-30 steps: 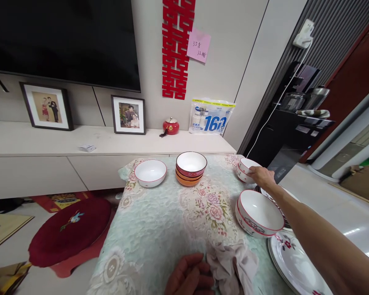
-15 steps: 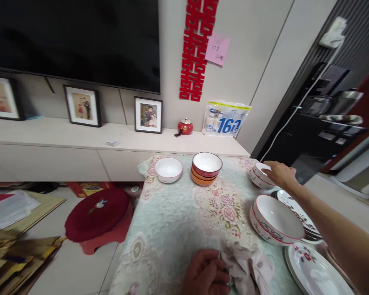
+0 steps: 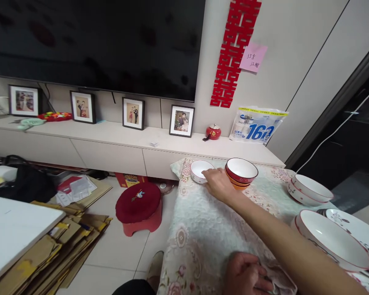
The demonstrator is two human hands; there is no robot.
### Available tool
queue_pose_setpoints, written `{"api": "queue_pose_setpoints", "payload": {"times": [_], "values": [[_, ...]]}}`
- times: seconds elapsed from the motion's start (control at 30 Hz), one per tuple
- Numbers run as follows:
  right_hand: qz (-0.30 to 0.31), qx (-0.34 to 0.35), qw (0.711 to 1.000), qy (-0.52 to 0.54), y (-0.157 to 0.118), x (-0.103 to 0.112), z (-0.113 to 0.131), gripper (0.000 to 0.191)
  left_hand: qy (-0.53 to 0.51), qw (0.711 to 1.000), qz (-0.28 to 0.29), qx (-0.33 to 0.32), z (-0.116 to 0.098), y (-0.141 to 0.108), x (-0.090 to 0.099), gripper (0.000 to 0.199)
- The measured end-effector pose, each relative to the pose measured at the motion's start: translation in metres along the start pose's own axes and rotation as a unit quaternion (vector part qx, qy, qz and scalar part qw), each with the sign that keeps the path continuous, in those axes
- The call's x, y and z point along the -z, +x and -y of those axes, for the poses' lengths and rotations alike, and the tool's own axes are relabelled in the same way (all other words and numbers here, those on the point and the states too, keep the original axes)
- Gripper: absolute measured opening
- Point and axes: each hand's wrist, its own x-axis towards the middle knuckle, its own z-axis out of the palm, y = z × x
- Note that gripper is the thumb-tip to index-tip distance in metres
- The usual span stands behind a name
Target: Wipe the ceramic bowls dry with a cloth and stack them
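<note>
At the far left corner of the table, a small white bowl with a thin red rim (image 3: 199, 171) has my right hand (image 3: 219, 182) at its right side, fingers closed over the rim. That bowl appears to sit on the tablecloth. Just right of the hand stands a stack of red and orange bowls (image 3: 242, 169), partly covered by my wrist. Near the table's front, my left hand (image 3: 246, 273) lies with curled fingers against a pale cloth (image 3: 284, 280). My right forearm hides part of that cloth.
White bowls (image 3: 313, 189) stand at the right, with larger nested bowls (image 3: 335, 237) nearer me and patterned plates (image 3: 356, 225) behind. A low cabinet (image 3: 126, 137) holds framed photos and a red jar (image 3: 213, 132). A red stool (image 3: 138, 209) and flattened cardboard (image 3: 70, 241) are at the left.
My right hand has moved from the bowls at the right, across the table, to the small white bowl at the left. The view has turned left. My left hand stays by the cloth.
</note>
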Motion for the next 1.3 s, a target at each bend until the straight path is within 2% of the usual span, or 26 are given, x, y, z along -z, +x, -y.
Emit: {"api": "queue_pose_setpoints", "payload": {"times": [0.1,0.2,0.27,0.37,0.47,0.5,0.53,0.67,0.77,0.83,0.97,1.1,1.17,1.23,1.3], "values": [[0.032,-0.032,0.999,-0.005,0.024,-0.027,0.008,0.019,0.007,0.999,0.042,-0.011,0.008,0.006,0.004,0.035],[0.052,-0.055,0.997,-0.004,0.037,-0.046,0.010,0.017,-0.026,1.000,0.003,-0.010,0.019,0.016,0.005,0.034],[0.053,-0.068,0.996,-0.005,0.038,-0.051,0.011,0.020,-0.069,0.997,-0.027,-0.016,0.025,0.022,0.004,0.035],[0.047,-0.079,0.996,-0.005,0.028,-0.049,0.012,0.021,-0.081,0.997,0.006,-0.009,0.023,0.020,0.003,0.035],[0.046,-0.078,0.996,-0.005,-0.001,-0.038,0.014,0.018,-0.062,0.998,0.016,-0.025,0.009,0.006,0.001,0.032],[0.047,-0.076,0.996,-0.004,-0.016,-0.034,0.014,0.016,-0.054,0.998,-0.001,-0.034,0.004,0.000,0.000,0.029],[0.048,-0.076,0.996,-0.003,-0.032,-0.030,0.015,0.015,-0.062,0.996,-0.020,-0.059,-0.002,-0.006,-0.001,0.027],[0.028,-0.085,0.996,0.028,-0.110,-0.018,0.015,0.008,-0.133,0.978,-0.016,-0.159,-0.021,-0.019,-0.004,0.029],[0.003,-0.109,0.993,0.051,-0.162,-0.016,0.013,0.010,-0.207,0.965,-0.069,-0.142,-0.031,-0.020,-0.003,0.034],[-0.025,-0.112,0.991,0.065,-0.188,-0.018,0.013,0.012,-0.214,0.963,-0.052,-0.154,-0.034,-0.019,-0.004,0.047],[-0.048,-0.087,0.992,0.078,-0.215,-0.028,0.018,0.018,-0.138,0.972,-0.029,-0.188,-0.030,-0.022,-0.006,0.067],[-0.069,-0.053,0.991,0.097,-0.225,-0.035,0.021,0.020,-0.063,0.971,-0.033,-0.227,-0.026,-0.024,-0.008,0.073],[-0.108,-0.025,0.984,0.137,-0.231,-0.034,0.015,0.013,-0.047,0.968,-0.062,-0.238,-0.026,-0.024,-0.008,0.074],[-0.170,-0.018,0.967,0.190,-0.240,-0.033,0.002,0.017,-0.027,0.965,-0.093,-0.244,-0.026,-0.024,-0.008,0.073],[-0.240,-0.075,0.938,0.238,-0.250,-0.034,-0.018,0.024,-0.008,0.962,-0.107,-0.252,-0.026,-0.023,-0.008,0.072]]}}
